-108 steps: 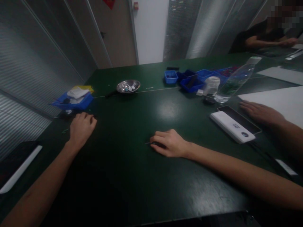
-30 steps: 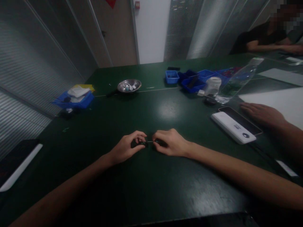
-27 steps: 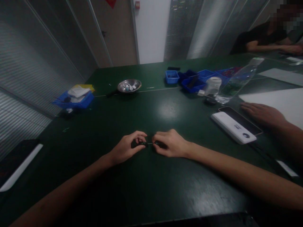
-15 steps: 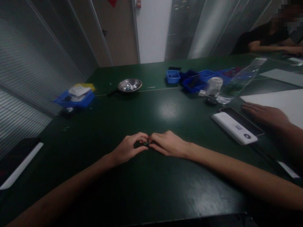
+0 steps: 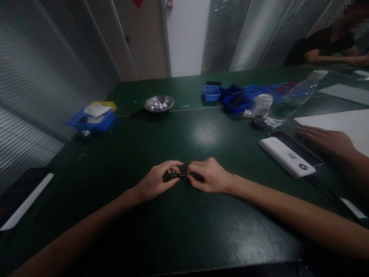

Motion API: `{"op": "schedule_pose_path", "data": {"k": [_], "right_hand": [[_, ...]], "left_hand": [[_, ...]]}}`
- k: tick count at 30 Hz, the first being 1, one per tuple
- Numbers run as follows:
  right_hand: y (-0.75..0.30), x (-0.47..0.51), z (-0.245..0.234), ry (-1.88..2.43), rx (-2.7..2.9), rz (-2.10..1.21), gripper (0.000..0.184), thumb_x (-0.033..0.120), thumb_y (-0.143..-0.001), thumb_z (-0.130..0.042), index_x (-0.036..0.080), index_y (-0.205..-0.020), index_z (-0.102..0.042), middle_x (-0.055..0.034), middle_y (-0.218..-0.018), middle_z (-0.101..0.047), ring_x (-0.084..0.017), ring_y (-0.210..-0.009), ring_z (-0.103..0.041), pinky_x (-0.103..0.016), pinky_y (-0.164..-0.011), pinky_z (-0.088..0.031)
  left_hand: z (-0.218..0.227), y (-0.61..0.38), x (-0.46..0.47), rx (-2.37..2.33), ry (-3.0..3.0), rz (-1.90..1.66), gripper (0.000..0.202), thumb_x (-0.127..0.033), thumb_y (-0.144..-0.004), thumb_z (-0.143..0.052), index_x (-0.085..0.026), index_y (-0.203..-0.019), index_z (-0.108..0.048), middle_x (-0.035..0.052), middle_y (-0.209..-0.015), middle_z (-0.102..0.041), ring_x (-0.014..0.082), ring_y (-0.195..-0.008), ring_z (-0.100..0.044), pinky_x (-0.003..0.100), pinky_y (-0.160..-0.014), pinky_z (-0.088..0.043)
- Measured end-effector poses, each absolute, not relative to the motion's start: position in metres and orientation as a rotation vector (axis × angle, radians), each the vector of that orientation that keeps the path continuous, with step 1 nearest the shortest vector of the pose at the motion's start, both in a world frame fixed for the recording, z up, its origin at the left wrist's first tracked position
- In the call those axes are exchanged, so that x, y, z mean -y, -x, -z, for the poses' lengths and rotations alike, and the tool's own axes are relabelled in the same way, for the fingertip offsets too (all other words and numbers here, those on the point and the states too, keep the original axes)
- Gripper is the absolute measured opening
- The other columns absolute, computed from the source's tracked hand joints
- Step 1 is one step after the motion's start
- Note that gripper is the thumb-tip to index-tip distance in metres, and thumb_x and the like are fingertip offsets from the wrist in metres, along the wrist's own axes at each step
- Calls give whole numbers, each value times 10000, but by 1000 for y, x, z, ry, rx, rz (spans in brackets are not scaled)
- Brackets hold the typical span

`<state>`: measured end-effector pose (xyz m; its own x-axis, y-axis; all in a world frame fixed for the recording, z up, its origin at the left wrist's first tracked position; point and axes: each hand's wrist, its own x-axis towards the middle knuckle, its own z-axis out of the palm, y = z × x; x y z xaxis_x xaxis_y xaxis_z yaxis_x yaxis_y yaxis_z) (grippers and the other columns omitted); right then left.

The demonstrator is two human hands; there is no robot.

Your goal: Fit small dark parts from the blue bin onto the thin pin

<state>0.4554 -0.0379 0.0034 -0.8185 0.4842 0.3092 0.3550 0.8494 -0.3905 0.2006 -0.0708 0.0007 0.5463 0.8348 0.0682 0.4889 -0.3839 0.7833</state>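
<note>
My left hand [image 5: 158, 180] and my right hand [image 5: 208, 176] rest close together on the dark green table [image 5: 184, 231], fingertips facing each other. The left thumb and fingers pinch a small dark part [image 5: 173, 176]. The right hand's curled fingers grip a thin tool with a fine metal tip [image 5: 182, 175] that points left and touches that part. The light is dim and the part's details are too small to make out.
A metal bowl [image 5: 158, 103] stands at the back centre, a blue tray with white cloth [image 5: 91, 116] at the left, several blue bins [image 5: 234, 97], a white jar [image 5: 261, 106] and a plastic bottle [image 5: 291, 101] at the right. Another person's hand [image 5: 327, 139] lies beside a white power bank [image 5: 284, 151] and phone.
My left hand came from the blue tray at the far left to meet my right hand. Over the last second the hands closed together, then parted slightly, showing the tool tip again.
</note>
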Motion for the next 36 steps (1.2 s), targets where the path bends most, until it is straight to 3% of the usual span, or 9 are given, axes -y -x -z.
{"op": "schedule_pose_path", "data": {"k": [8, 20, 27, 33, 36], "right_hand": [[-451, 37, -4, 582, 2656, -447, 238, 353, -1031, -424, 184, -1106, -573, -37, -961, -643, -92, -674, -543, -216, -572, -352], [-458, 37, -1, 637, 2554, -454, 206, 330, -1005, -461, 179, -1064, -589, -19, -882, -627, -87, -634, -516, -219, -550, -342], [-458, 36, -3, 631, 2567, -493, 223, 338, -1010, -458, 173, -1067, -596, -19, -889, -629, -77, -605, -492, -214, -537, -338], [-458, 36, -2, 630, 2568, -498, 235, 346, -1013, -455, 173, -1073, -601, -21, -893, -626, -81, -614, -487, -217, -541, -341], [-458, 37, -2, 628, 2569, -512, 234, 343, -1013, -454, 171, -1079, -599, -22, -904, -628, -77, -609, -484, -213, -536, -340]], "left_hand": [[-1, -201, 72, -1080, -2120, -615, 478, -270, -901, -666, -259, -1361, -538, 65, -1222, -641, 211, -1130, -604, 389, -999, -480], [-8, -168, 55, -1038, -2136, -453, 535, -204, -955, -537, -284, -1475, -443, 68, -1231, -661, 192, -1077, -626, 362, -931, -503], [5, -63, -1, -1703, -2072, -647, 532, -365, -914, -573, -249, -1427, -492, 79, -1243, -672, 225, -1002, -650, 375, -908, -504], [11, 23, -18, -2069, -1869, -727, 583, -318, -847, -640, -191, -1400, -507, 76, -1236, -679, 180, -926, -651, 328, -933, -486], [10, 42, -17, -2124, -1779, -740, 654, -331, -822, -701, -140, -1408, -482, 84, -1228, -668, 158, -935, -634, 269, -862, -500]]}}
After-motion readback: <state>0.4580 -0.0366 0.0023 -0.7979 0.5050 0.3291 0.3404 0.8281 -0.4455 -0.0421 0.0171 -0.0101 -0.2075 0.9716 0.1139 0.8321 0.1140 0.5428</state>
